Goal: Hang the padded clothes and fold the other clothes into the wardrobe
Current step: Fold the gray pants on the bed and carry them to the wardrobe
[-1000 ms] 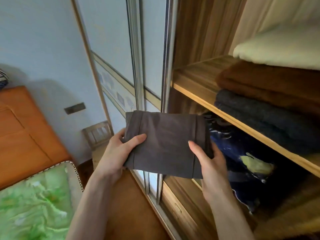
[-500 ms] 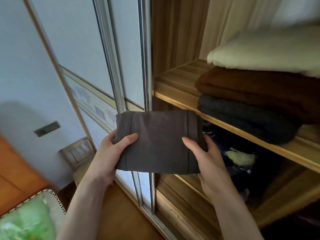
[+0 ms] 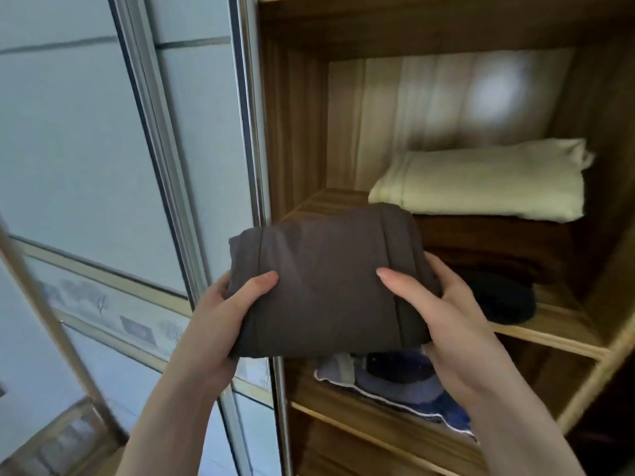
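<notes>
Wardrobe [image 3: 446, 434] open | hands [image 3: 338, 324] grip folded garment [image 3: 330, 286] — dark brown-grey

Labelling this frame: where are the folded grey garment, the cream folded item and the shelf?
folded grey garment [image 3: 326, 286], head view, centre of top face.
cream folded item [image 3: 481, 182], head view, middle.
shelf [image 3: 549, 340], head view, front edge.

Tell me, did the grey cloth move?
Yes. The grey cloth, held by both hands, rose from below the shelf edge to overlap the shelf with the cream cloth.
</notes>
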`<move>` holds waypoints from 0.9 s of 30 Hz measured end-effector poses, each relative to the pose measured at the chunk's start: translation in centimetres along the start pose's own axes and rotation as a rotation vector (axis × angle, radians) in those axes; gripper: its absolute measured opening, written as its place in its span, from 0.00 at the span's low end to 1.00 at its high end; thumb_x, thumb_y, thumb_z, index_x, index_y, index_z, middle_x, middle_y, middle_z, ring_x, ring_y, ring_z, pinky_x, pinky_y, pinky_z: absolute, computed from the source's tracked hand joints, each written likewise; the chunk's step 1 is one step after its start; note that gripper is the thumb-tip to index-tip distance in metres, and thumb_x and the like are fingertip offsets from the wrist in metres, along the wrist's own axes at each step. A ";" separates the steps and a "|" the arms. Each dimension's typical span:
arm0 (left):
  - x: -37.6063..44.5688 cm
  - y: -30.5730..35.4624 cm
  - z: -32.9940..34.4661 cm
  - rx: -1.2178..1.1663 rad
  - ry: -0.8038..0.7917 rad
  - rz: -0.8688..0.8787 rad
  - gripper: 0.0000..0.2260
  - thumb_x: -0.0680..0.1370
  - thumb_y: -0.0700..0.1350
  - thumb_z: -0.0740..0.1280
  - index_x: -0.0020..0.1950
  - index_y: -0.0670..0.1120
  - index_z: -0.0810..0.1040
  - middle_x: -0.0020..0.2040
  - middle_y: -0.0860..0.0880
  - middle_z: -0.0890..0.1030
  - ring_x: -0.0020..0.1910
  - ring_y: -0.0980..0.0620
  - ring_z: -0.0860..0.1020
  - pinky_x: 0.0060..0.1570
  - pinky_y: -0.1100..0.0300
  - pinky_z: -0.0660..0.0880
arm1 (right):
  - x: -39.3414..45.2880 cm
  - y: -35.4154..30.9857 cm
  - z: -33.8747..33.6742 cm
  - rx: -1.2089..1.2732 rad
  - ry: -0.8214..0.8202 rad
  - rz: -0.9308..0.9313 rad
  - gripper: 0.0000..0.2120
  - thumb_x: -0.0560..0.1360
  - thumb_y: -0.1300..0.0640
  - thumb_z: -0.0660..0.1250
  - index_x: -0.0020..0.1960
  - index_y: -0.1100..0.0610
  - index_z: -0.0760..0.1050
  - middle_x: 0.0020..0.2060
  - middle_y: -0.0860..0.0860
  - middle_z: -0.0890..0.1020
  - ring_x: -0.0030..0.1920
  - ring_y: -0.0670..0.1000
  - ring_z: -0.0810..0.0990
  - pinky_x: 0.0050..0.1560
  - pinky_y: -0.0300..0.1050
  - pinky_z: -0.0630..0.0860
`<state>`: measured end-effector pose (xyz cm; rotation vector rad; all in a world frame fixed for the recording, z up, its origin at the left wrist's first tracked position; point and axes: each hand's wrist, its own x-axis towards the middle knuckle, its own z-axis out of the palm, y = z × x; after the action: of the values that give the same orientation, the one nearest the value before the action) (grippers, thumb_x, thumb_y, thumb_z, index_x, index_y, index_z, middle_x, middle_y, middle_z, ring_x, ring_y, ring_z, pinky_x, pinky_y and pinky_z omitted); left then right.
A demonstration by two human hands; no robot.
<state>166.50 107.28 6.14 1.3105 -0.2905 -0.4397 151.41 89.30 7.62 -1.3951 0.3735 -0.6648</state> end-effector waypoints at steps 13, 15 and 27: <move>7.2 7.6 9.6 -0.006 -0.324 0.042 0.20 0.75 0.49 0.77 0.66 0.48 0.81 0.53 0.49 0.89 0.52 0.50 0.87 0.49 0.55 0.81 | 3.4 -9.8 -3.4 0.013 0.291 -0.148 0.20 0.77 0.56 0.73 0.68 0.55 0.77 0.52 0.51 0.89 0.50 0.49 0.88 0.39 0.39 0.83; 8.5 8.7 11.5 0.016 -0.363 0.032 0.22 0.74 0.50 0.79 0.66 0.48 0.81 0.52 0.50 0.89 0.50 0.51 0.88 0.47 0.56 0.82 | 4.4 -10.9 -4.4 -0.018 0.344 -0.155 0.19 0.78 0.54 0.72 0.67 0.55 0.77 0.51 0.51 0.89 0.49 0.49 0.88 0.37 0.40 0.83; 13.8 10.8 20.1 0.066 -0.457 0.075 0.34 0.74 0.47 0.81 0.75 0.40 0.71 0.57 0.44 0.83 0.52 0.49 0.84 0.47 0.57 0.83 | 9.8 -14.9 -9.3 -0.289 0.539 -0.046 0.17 0.81 0.51 0.70 0.66 0.60 0.78 0.53 0.54 0.87 0.51 0.52 0.86 0.37 0.43 0.84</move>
<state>171.24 85.56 20.92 1.2481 -0.7383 -0.6697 150.17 75.36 22.10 -1.4852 0.8935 -1.0587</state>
